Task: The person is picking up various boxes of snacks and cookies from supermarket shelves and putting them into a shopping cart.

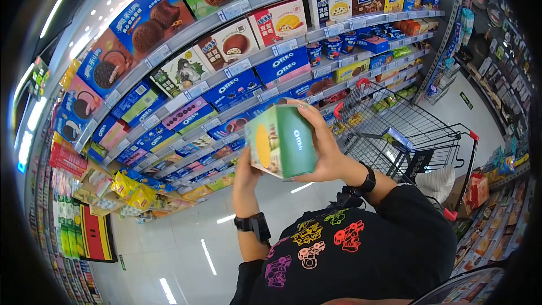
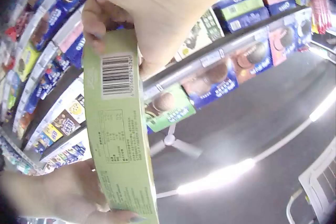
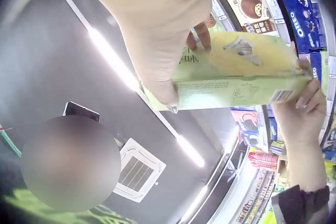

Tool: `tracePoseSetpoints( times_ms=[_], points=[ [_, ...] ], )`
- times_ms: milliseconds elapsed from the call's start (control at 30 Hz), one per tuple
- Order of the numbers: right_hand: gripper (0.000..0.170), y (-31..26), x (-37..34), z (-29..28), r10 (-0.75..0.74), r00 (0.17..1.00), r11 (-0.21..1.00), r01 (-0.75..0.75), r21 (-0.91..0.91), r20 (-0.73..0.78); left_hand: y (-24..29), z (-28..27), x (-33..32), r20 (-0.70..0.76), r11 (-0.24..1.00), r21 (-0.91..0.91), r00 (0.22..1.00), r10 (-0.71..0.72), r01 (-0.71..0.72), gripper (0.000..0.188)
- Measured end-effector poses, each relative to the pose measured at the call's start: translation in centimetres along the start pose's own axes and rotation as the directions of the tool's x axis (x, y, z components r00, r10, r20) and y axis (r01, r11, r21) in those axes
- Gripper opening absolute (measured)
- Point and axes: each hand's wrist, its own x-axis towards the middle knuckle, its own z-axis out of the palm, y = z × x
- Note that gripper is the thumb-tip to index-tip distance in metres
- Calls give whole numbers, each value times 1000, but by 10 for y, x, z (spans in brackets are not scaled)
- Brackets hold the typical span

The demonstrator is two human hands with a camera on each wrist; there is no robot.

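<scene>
A green Oreo box (image 1: 297, 141) is held up in front of the chest between both hands. My left hand (image 1: 246, 176) grips its left end, with the thumb along one edge. On the other end, my right hand (image 1: 328, 149) has its fingers over the top and its thumb underneath. The left wrist view shows the narrow side of the box (image 2: 121, 124) with a barcode and printed text. In the right wrist view, a yellow picture covers part of the broad face of the box (image 3: 239, 56).
Shelves (image 1: 248, 8) packed with biscuit boxes curve across the front. A wire shopping cart (image 1: 418, 118) stands at the right, with a blue box (image 1: 398, 138) inside. Yellow snack bags (image 1: 132, 191) hang at the lower left above a pale tiled floor (image 1: 186, 243).
</scene>
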Motion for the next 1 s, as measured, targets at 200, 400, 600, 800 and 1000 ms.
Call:
tracePoseSetpoints(
  times_ms=[200,400,600,800,1000],
  points=[
    [106,0,-8,6,0,1000,996,1,-86,17,-42,-32,40,282,993,112,958,-55,24,41],
    [90,7,-10,-16,3,995,997,-11,-80,-99,-2,-7,11,272,996,61,959,-77,62,48],
    [72,15,-5,-19,404,822,786,-87,612,-402,33,20,-14,308,965,86,927,213,-250,62],
    [64,10,-4,-23,587,741,551,-68,832,-327,41,34,-20,300,775,405,871,388,-485,63],
    [52,32,-23,-29,661,704,413,-54,909,-258,41,41,-26,297,682,473,830,473,-558,58]
  ],
)
